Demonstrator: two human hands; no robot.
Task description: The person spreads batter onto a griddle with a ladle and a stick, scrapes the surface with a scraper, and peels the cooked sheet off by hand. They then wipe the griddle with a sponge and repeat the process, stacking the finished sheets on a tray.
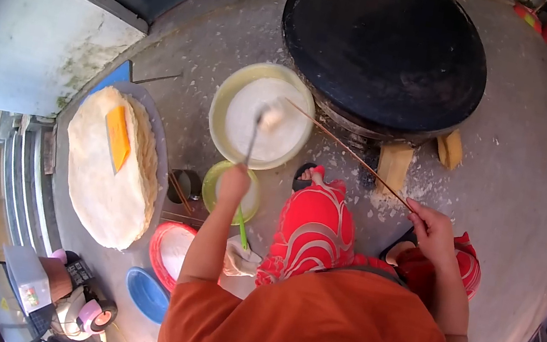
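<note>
My left hand [235,183] is closed around the handle of a ladle [253,139]. The ladle's pale, motion-blurred head is over white batter in a large cream basin [217,116]. In my right hand [431,230] is one end of a long thin stick [360,159], pinched between the fingers. The stick's far tip reaches over the basin's right side. A wide round black griddle [384,46] stands just beyond the basin. Below my left hand sits a smaller yellow-green basin [210,183] with a bright green handle [241,228] sticking out.
To the left, a tall stack of thin flatbreads [99,180] carries a yellow-orange flat object [118,137]. A red basin [159,242] with white contents and a blue basin [147,294] stand nearby. Wood pieces [393,166] jut from under the griddle, with pale flakes scattered around.
</note>
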